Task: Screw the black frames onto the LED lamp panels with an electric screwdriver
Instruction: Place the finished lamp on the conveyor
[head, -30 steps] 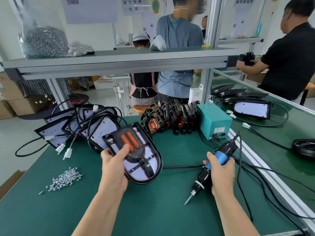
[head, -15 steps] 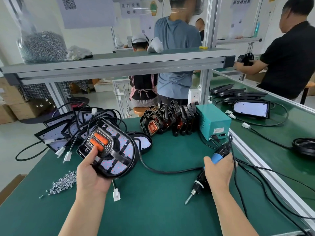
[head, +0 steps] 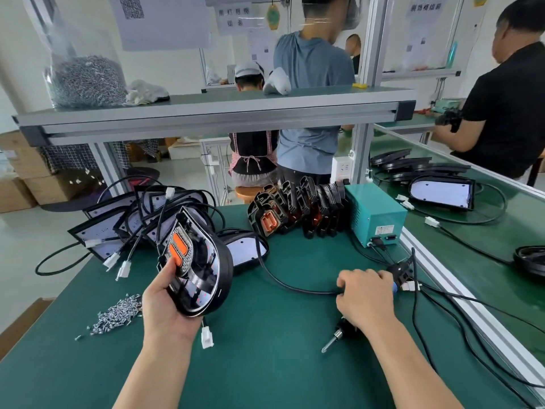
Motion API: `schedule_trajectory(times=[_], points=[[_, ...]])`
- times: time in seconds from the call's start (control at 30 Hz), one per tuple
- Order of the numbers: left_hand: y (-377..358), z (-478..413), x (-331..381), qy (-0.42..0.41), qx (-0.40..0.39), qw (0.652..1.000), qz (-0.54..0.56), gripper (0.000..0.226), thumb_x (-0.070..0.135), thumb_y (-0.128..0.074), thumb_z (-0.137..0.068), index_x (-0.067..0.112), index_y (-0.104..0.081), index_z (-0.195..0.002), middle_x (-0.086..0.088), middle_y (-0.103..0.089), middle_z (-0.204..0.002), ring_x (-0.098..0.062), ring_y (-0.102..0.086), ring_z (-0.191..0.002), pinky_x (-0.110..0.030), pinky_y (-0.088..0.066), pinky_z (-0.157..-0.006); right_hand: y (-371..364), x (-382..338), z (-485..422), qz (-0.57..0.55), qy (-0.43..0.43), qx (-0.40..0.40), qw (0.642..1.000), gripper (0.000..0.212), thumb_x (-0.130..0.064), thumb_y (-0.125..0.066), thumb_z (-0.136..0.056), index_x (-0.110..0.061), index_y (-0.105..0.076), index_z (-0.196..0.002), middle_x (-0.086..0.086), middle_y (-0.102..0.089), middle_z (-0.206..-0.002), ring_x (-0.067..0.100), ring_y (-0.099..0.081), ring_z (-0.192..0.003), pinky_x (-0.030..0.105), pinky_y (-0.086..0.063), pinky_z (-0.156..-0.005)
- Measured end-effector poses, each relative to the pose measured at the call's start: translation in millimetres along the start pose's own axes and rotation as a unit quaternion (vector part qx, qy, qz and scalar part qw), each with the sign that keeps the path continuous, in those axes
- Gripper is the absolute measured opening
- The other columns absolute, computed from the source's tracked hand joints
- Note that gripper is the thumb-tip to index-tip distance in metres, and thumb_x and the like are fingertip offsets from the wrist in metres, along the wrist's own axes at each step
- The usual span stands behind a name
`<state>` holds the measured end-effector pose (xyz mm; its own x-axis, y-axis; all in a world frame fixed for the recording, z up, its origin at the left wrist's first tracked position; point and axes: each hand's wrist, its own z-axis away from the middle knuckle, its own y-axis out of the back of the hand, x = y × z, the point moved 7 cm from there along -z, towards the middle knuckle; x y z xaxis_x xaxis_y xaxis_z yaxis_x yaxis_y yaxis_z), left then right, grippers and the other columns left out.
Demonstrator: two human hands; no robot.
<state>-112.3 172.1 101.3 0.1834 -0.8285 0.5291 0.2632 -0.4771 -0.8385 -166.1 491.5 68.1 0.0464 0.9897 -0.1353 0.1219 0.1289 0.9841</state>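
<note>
My left hand (head: 165,308) grips a lamp panel with a black frame and orange inserts (head: 197,267), tilted on edge above the green table, its cable and white plug (head: 207,337) hanging below. My right hand (head: 365,296) holds the electric screwdriver (head: 339,335) low over the mat, bit pointing down-left, its blue collar just showing at the wrist side. A pile of loose screws (head: 116,314) lies left of my left hand. Bare LED panels with cables (head: 118,225) are stacked at the back left. A row of black frames (head: 298,211) stands at the back centre.
A teal power supply box (head: 376,214) sits at the back right, its cords trailing across the mat to the screwdriver. An aluminium rail (head: 460,302) borders the right side, with more lamps beyond. A shelf (head: 218,110) overhangs the back. People work behind and to the right.
My left hand carried the framed panel leftward and tipped it up on edge. My right hand lowered toward the mat with the screwdriver, near the panel's cable.
</note>
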Motion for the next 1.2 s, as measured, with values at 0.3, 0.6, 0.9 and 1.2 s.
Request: schedule_trajectory(times=[0.3, 0.6, 0.9, 1.2], points=[[-16, 10, -32, 0.131, -0.076, 0.984, -0.091, 0.028, 0.025, -0.063, -0.082, 0.004, -0.082, -0.083, -0.015, -0.078, -0.088, -0.029, -0.077, -0.071, -0.041, -0.062, -0.061, 13, -16, -16, -0.246, 0.046, 0.023, 0.968, 0.012, -0.013, -0.049, -0.097, -0.022, -0.057, -0.096, -0.002, -0.069, -0.076, 0.020, -0.059, -0.074, 0.034, -0.039, -0.071], [-27, 15, -76, 0.212, -0.060, 0.963, -0.158, 0.032, 0.025, -0.070, -0.079, 0.002, -0.079, -0.100, -0.021, -0.075, -0.108, -0.037, -0.076, -0.089, -0.048, -0.060, -0.073, 31, -12, -8, -0.560, 0.013, 0.010, 0.829, 0.014, -0.017, -0.069, -0.088, -0.011, -0.059, -0.080, 0.007, -0.062, -0.069, 0.018, -0.053, -0.069, 0.033, -0.040, -0.069], [-21, 26, -115, 0.276, -0.061, 0.946, -0.161, 0.036, 0.025, -0.065, -0.086, -0.002, -0.075, -0.110, -0.023, -0.073, -0.112, -0.038, -0.075, -0.091, -0.049, -0.060, -0.076, 24, -1, -9, -0.528, 0.077, -0.044, 0.844, 0.031, 0.003, -0.051, -0.097, -0.021, -0.057, -0.117, -0.010, -0.075, -0.100, 0.015, -0.063, -0.094, 0.027, -0.047, -0.084], [-9, 27, -133, 0.296, -0.038, 0.944, -0.143, 0.036, 0.025, -0.064, -0.084, -0.003, -0.078, -0.102, -0.024, -0.073, -0.112, -0.041, -0.074, -0.092, -0.052, -0.060, -0.074, 39, -12, -8, -0.720, 0.067, -0.007, 0.690, 0.028, -0.004, -0.048, -0.070, -0.019, -0.066, -0.085, 0.010, -0.068, -0.076, 0.018, -0.061, -0.078, 0.028, -0.046, -0.081]])
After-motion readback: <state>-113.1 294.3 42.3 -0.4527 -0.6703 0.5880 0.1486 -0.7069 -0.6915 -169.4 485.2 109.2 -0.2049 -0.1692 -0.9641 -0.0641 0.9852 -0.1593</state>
